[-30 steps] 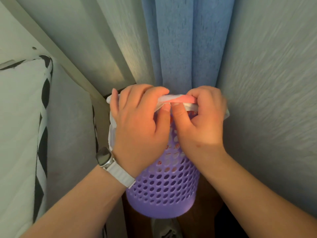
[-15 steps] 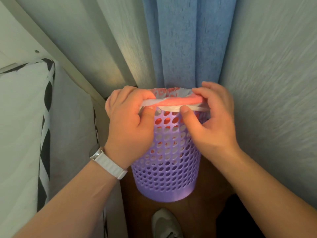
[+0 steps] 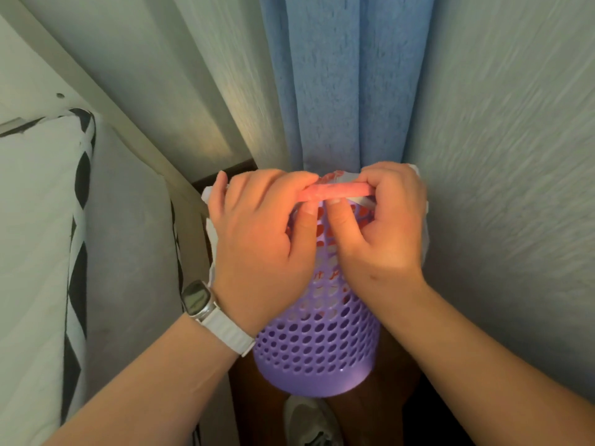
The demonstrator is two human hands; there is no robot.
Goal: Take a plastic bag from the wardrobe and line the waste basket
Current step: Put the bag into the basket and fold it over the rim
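A purple perforated waste basket (image 3: 317, 352) stands on the dark wooden floor in a narrow corner. A white and pink plastic bag (image 3: 335, 190) sits inside it, its body showing through the holes and its edge bunched over the near rim. My left hand (image 3: 260, 243) grips the bag edge at the rim's left, fingers curled over it and thumb underneath. My right hand (image 3: 383, 230) pinches the same edge just to the right, thumbs nearly touching. White bag plastic sticks out beside both hands.
A blue curtain (image 3: 347, 85) hangs directly behind the basket. Textured wall (image 3: 515, 156) closes in on the right. A mattress with black-and-white trim (image 3: 42, 236) and a pale bed frame (image 3: 128, 123) crowd the left. A grey shoe (image 3: 309, 423) is below the basket.
Both hands have drawn together along the near rim, thumbs now almost meeting, with the bag edge rolled tighter between them. The view has shifted slightly closer.
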